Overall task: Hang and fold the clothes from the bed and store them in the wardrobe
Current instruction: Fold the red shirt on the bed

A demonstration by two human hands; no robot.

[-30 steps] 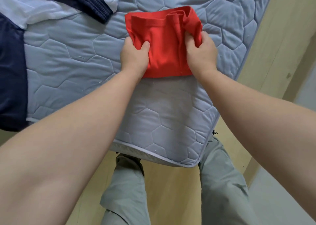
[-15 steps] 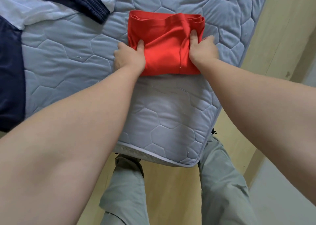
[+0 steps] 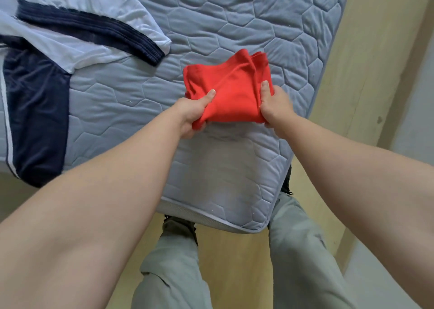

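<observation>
A folded red garment is held just above the quilted blue-grey mattress, near its right side. My left hand grips the garment's near left corner, thumb on top and fingers underneath. My right hand grips its near right edge the same way, thumb lying on the red cloth. The far edge of the bundle is bunched and slightly raised.
A white and navy sports shirt lies spread on the mattress at the upper left, with navy shorts hanging over the left edge. Wooden floor lies below the mattress corner, and my grey trouser legs stand there. A pale wall runs along the right.
Both hands have gone from pressing the red garment flat to gripping its near corners and lifting it off the mattress. The view has shifted, so the shirt shows more.
</observation>
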